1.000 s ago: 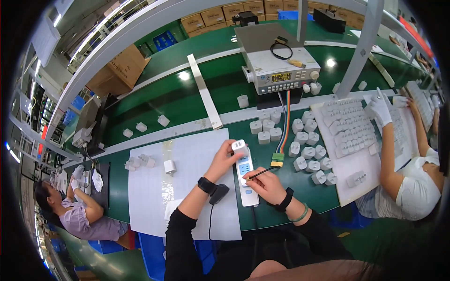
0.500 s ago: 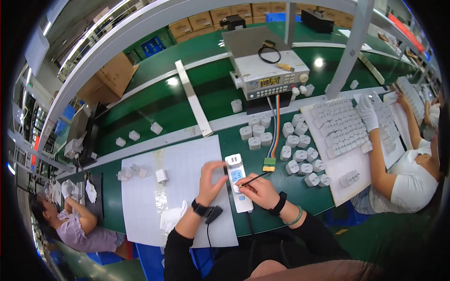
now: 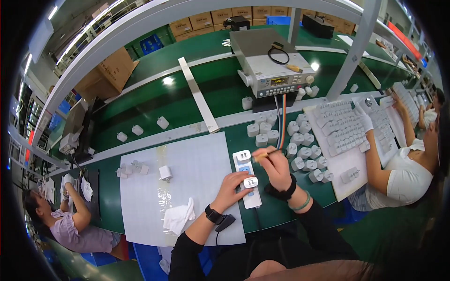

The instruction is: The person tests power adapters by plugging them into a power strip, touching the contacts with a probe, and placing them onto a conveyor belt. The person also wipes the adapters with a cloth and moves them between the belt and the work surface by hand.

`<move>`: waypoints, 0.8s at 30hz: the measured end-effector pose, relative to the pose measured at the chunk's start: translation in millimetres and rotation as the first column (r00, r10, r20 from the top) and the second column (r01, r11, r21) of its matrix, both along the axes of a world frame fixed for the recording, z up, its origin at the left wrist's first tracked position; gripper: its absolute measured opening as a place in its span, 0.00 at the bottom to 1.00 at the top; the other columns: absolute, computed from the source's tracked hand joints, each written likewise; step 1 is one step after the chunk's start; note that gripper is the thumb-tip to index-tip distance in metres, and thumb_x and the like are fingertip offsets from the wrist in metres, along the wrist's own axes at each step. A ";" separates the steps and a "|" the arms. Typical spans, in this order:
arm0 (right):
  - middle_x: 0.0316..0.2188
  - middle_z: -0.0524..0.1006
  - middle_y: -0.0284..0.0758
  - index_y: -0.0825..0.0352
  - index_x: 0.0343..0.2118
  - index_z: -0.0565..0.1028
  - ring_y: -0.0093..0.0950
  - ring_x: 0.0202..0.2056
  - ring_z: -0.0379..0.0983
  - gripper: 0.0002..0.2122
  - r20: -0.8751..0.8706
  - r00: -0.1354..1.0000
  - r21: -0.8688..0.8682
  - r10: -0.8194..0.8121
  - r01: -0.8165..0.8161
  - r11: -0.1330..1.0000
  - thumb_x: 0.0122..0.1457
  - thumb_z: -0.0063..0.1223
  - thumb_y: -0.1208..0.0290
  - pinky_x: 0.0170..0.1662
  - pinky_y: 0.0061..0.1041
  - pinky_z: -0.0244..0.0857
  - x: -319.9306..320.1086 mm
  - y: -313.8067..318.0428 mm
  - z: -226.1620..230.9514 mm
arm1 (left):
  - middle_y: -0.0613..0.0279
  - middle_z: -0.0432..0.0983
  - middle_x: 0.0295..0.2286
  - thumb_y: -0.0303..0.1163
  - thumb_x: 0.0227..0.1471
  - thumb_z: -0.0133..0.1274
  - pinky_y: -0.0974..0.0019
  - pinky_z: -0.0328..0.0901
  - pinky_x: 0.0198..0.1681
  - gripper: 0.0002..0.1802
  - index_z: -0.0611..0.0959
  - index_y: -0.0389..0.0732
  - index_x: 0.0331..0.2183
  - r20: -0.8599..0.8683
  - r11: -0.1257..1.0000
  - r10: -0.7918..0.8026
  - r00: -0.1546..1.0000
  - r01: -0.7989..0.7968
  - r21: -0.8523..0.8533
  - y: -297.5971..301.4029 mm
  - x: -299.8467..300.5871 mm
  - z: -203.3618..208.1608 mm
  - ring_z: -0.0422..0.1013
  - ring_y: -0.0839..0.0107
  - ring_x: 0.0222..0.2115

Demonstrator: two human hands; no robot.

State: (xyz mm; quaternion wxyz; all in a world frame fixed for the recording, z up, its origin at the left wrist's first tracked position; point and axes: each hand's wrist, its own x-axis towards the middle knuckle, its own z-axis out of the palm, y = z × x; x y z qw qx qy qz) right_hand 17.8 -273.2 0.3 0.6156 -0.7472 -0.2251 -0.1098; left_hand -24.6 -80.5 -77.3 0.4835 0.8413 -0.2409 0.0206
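My left hand (image 3: 231, 191) is closed at the fingertips around a white charger (image 3: 251, 182), which sits on the lower part of a white power strip (image 3: 253, 201). A second white charger (image 3: 243, 156) sits at the strip's far end, with blue sockets between the two. Above the strip, my right hand (image 3: 276, 172) pinches a cable plug (image 3: 262, 153) with a yellowish tip. The tip is just to the right of the far charger; I cannot tell whether they touch. Behind the strip stands a grey bench tester (image 3: 276, 61) with a lit display and a rainbow ribbon cable.
Several white chargers (image 3: 307, 152) stand in groups right of the strip. A white sheet (image 3: 140, 201) at left carries more chargers and a white cloth (image 3: 178, 216). On the right, a co-worker (image 3: 398, 173) reaches over trays of chargers (image 3: 338, 124); another person (image 3: 77, 220) works far left.
My right hand has lifted off the strip's lower part and moved up and right with the cable plug. My left hand, open beside the strip before, now grips the lower charger. The tester's display has changed.
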 end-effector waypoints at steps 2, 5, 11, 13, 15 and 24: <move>0.37 0.77 0.37 0.70 0.36 0.76 0.32 0.35 0.73 0.07 -0.021 1.000 -0.017 0.011 -0.012 1.000 0.57 0.48 0.76 0.39 0.25 0.66 15.9 5.5 -15.2 | 0.58 0.73 0.46 0.35 0.43 0.62 0.59 0.56 0.54 0.24 0.79 0.45 0.46 -0.001 1.000 -0.007 1.000 0.007 -0.004 -1.3 1.5 -0.1 0.66 0.60 0.49; 0.37 0.77 0.36 0.71 0.36 0.75 0.33 0.36 0.73 0.07 -0.083 0.995 -0.042 0.047 -0.050 0.998 0.58 0.47 0.75 0.40 0.26 0.66 31.6 12.0 -38.5 | 0.58 0.73 0.46 0.35 0.43 0.62 0.59 0.56 0.54 0.24 0.79 0.46 0.46 -0.023 1.000 -0.008 1.000 0.008 -0.004 -3.3 0.9 -3.8 0.66 0.59 0.49; 0.36 0.77 0.37 0.71 0.36 0.75 0.33 0.35 0.72 0.07 0.025 0.999 -0.204 0.042 -0.036 0.978 0.58 0.48 0.75 0.39 0.27 0.65 32.1 18.7 -34.2 | 0.57 0.74 0.44 0.31 0.46 0.58 0.64 0.61 0.48 0.22 0.78 0.44 0.46 -0.289 0.804 0.025 0.957 -0.191 -0.563 3.3 -4.0 14.3 0.66 0.65 0.50; 0.36 0.77 0.37 0.71 0.36 0.75 0.34 0.35 0.72 0.07 0.025 0.999 -0.213 0.048 -0.042 0.976 0.58 0.48 0.75 0.39 0.27 0.65 34.2 22.1 -37.8 | 0.58 0.74 0.42 0.29 0.47 0.56 0.66 0.64 0.43 0.21 0.77 0.42 0.47 -0.374 0.592 0.052 0.926 -0.330 -0.735 10.6 12.7 38.5 0.67 0.68 0.48; 0.35 0.77 0.37 0.70 0.36 0.75 0.35 0.34 0.72 0.07 0.042 0.999 -0.200 0.018 -0.010 0.980 0.58 0.48 0.75 0.39 0.27 0.65 34.9 23.5 -44.9 | 0.59 0.74 0.38 0.28 0.47 0.55 0.66 0.66 0.41 0.22 0.77 0.40 0.47 -0.066 0.791 0.285 0.956 -0.273 -0.547 20.4 73.1 73.6 0.68 0.68 0.43; 0.37 0.78 0.35 0.68 0.31 0.76 0.36 0.37 0.72 0.06 0.018 1.000 -0.169 0.020 -0.017 0.986 0.57 0.49 0.72 0.40 0.29 0.67 34.2 14.9 -55.0 | 0.49 0.77 0.34 0.32 0.39 0.58 0.51 0.67 0.42 0.21 0.78 0.42 0.40 0.336 0.820 0.159 0.928 -0.313 0.479 4.0 275.3 52.7 0.73 0.51 0.38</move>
